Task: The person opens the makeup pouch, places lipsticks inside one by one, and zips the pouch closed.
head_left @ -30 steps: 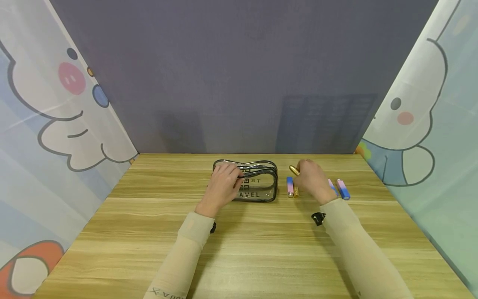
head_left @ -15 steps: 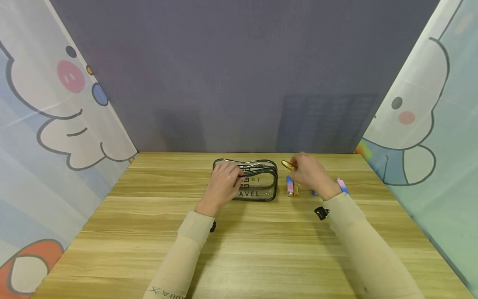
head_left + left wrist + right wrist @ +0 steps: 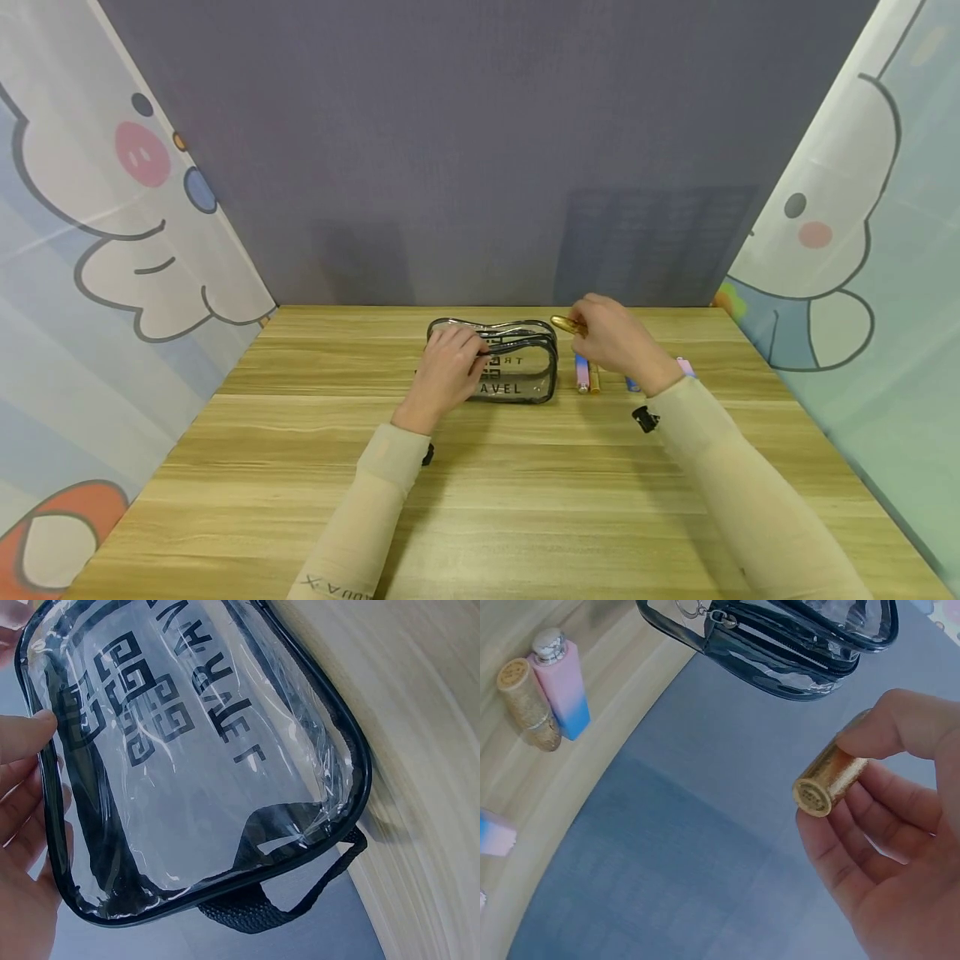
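Observation:
A clear travel pouch with black piping and dark lettering stands on the wooden table. My left hand pinches its upper edge, thumb on one face and fingers behind, as the left wrist view shows. My right hand holds a gold lipstick tube between thumb and fingers, raised just right of the pouch. The pouch's black zipper shows in the right wrist view. Below my right hand, a pink-and-blue lipstick tube lies beside another gold lipstick tube.
More pink-and-blue tubes lie farther right, partly hidden by my right arm. A black strap loop sticks out from the pouch's end. A grey panel rises behind the table, with cartoon-printed curtains at the sides.
My right hand has lifted the gold lipstick tube and carried it left toward the pouch. My left hand stays in place on the pouch's edge.

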Demonstrator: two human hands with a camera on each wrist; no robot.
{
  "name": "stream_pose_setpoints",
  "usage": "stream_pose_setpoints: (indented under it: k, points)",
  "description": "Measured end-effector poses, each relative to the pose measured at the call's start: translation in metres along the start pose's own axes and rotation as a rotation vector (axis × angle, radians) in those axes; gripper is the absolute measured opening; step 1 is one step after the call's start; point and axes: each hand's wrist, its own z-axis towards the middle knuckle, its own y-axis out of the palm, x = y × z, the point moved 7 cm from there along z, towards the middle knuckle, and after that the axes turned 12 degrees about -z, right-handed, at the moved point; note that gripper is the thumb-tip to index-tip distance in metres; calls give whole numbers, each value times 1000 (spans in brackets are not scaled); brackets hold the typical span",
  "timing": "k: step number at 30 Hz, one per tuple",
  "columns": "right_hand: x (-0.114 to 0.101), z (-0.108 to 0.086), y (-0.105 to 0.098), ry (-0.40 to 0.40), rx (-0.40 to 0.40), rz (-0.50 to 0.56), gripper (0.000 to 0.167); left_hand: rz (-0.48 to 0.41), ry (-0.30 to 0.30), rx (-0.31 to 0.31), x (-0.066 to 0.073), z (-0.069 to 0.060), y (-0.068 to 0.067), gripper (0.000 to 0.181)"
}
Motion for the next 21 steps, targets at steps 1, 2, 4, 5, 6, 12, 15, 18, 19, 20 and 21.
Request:
stream_pose_setpoints:
  k: [1, 2, 4, 5, 6, 12, 15, 18, 19, 20, 21]
  points:
    - [-2, 1, -1, -9, 2, -8, 29, -1, 1, 1, 0, 0, 0, 11]
    - [-3, 1, -2, -17, 5, -14, 28, -2, 2, 2, 0, 0, 0, 11]
    - [-6, 2, -4, -27, 7, -18, 28, -5, 2, 1, 1, 0, 0, 11]
    - [-7, 3, -5, -30, 8, -19, 27, -4, 3, 1, 1, 0, -1, 10]
    - [-9, 4, -5, -31, 10, -19, 26, -5, 3, 0, 2, 0, -1, 10]
    - [-16, 8, -8, -62, 29, -20, 24, -7, 1, -5, 2, 0, 0, 9]
    - [-19, 10, -10, -74, 28, -5, 23, -6, -1, -6, 2, 0, 0, 10]
    - [-23, 12, -11, -73, 12, 22, 24, -5, -4, -6, 2, 1, 0, 10]
    - [-24, 13, -11, -71, 4, 31, 24, -6, -5, -6, 2, 1, 0, 10]
    - [-25, 14, -11, -68, -3, 38, 25, -6, -5, -6, 2, 1, 0, 10]
    - [-26, 14, -11, -67, -12, 46, 26, -7, -5, -4, 2, 1, 0, 9]
